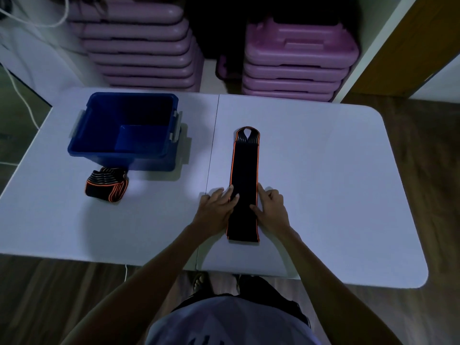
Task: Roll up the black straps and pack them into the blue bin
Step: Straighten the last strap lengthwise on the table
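Note:
A long black strap [245, 170] with orange edges lies flat on the white table, running away from me, its looped end at the far side. My left hand [216, 207] rests on its left edge with fingers spread and fingertips on the fabric. My right hand [270, 207] presses its right edge, fingers apart. A second black strap [107, 186] with orange trim sits bunched on the table, touching the near left corner of the blue bin [124, 131]. The bin is open and looks empty.
The white folding table [323, 195] has a centre seam just left of the flat strap. Stacks of purple plastic steps [296, 61] stand on the floor beyond the far edge. A white cable [22, 95] hangs at the left.

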Demonstrator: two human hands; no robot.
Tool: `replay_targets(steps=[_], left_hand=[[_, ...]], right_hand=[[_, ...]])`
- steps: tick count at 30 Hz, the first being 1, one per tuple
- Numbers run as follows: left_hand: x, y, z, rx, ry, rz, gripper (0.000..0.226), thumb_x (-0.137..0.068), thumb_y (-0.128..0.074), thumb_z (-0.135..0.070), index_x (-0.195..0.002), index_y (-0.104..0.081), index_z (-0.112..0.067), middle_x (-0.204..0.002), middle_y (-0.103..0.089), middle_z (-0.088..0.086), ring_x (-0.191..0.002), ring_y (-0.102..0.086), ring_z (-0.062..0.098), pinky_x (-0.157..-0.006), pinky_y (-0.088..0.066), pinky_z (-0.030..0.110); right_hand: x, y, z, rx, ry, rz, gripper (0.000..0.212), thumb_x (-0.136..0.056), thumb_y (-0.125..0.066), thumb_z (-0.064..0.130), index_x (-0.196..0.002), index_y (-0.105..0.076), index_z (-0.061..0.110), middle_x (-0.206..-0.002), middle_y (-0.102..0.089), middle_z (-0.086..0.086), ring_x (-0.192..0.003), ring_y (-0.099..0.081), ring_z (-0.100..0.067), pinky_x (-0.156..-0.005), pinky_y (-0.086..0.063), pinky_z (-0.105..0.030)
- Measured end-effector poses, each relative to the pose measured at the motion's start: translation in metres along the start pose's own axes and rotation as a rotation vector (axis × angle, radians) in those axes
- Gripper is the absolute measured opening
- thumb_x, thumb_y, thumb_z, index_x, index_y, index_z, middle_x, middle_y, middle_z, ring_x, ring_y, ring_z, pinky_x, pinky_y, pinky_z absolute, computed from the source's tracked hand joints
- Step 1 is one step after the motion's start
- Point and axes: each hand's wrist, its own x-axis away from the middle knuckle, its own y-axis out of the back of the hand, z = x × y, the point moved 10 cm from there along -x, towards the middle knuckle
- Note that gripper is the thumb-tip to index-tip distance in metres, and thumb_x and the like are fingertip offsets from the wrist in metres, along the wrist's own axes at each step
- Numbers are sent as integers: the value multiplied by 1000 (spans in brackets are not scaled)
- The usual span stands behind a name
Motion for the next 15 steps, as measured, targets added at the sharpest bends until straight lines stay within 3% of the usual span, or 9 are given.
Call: replay_targets(steps=[5,8,11,13,15], left_hand=[[7,-6,3,-54,-43,-4,47,-97,-23,-38,-132,-50,-23,-142,-49,4,-124,-51,25,-82,-45,40],[10,1,1,114,-49,-3,55,-98,-12,-43,-137,-44,-21,-148,-39,5,-136,-38,24,-96,-38,47],[27,18,-7,392,-83,-101,53,-95,-22,-43,-142,-37,-21,-152,-33,1,-142,-23,14,-111,-19,44],[48,22,-22,388,-201,-127,58,-92,-35,-51,-141,-36,-22,-150,-36,-2,-141,-24,9,-113,-15,41],[63,10,-38,224,-325,-112,67,-86,-43,-60,-140,-36,-22,-148,-40,-2,-139,-30,10,-111,-15,39]], right_hand=[[9,5,4,254,91,-38,67,-88,-29,61,-145,-36,27,-115,-48,-15,-100,-46,-31,-81,-44,-34],[15,9,7,53,92,-26,65,-88,-33,61,-141,-45,25,-115,-49,-12,-107,-44,-30,-89,-40,-34],[39,23,19,-235,123,-41,60,-88,-38,61,-131,-56,23,-121,-56,-5,-118,-43,-21,-100,-33,-28],[63,28,37,-135,286,-31,63,-84,-46,67,-126,-60,23,-126,-59,-1,-120,-45,-15,-100,-35,-28],[83,15,46,74,445,11,65,-77,-58,66,-124,-61,21,-127,-61,1,-119,-50,-15,-99,-39,-31]])
